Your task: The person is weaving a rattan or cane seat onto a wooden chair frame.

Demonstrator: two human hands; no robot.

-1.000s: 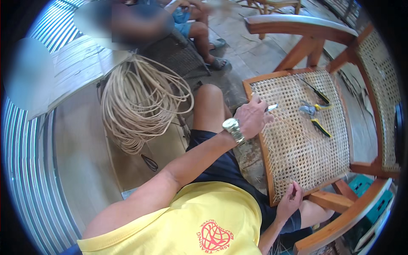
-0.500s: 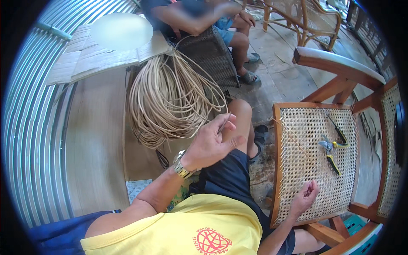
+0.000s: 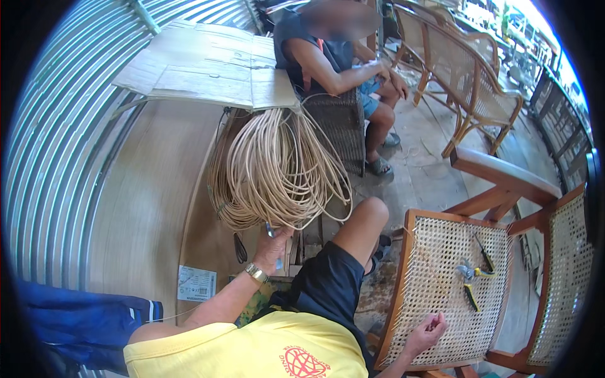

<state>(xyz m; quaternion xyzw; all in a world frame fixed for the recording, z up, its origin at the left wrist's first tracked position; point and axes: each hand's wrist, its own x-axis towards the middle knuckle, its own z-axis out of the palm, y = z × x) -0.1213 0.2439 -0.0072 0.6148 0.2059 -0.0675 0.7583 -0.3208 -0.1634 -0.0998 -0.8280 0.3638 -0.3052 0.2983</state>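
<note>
Left hand [image 3: 270, 251]: fingers closed around a small shiny object [image 3: 270, 230], kind not determinable; located centre of frame, at the lower edge of a large coil of cane [image 3: 277, 170]. Whether the fingers also bear on the cane cannot be told. Right hand [image 3: 426, 332]: fingers bent, thumb close to them, over the lower left part of a woven seat [image 3: 435, 283]; whether it pinches a strand cannot be told.

The seat is at lower right, set in the wooden frame of a chair [image 3: 504, 173]. On the weave lie 2 tools: cutters [image 3: 469, 273] with yellow and black grips, handles spread, and, just above and right of them, a slim tool [image 3: 485, 253] with a dark handle.

The coil hangs in loops below the edge of a pale sheet of cardboard [image 3: 195, 63] at upper left. A gold-toned watch [image 3: 256, 273] is on the left wrist. A person [image 3: 321, 63] sits at upper centre, forearms toward the knees. Cane chairs [image 3: 466, 69] stand at upper right. Blue cloth [image 3: 75, 324] lies at lower left.
</note>
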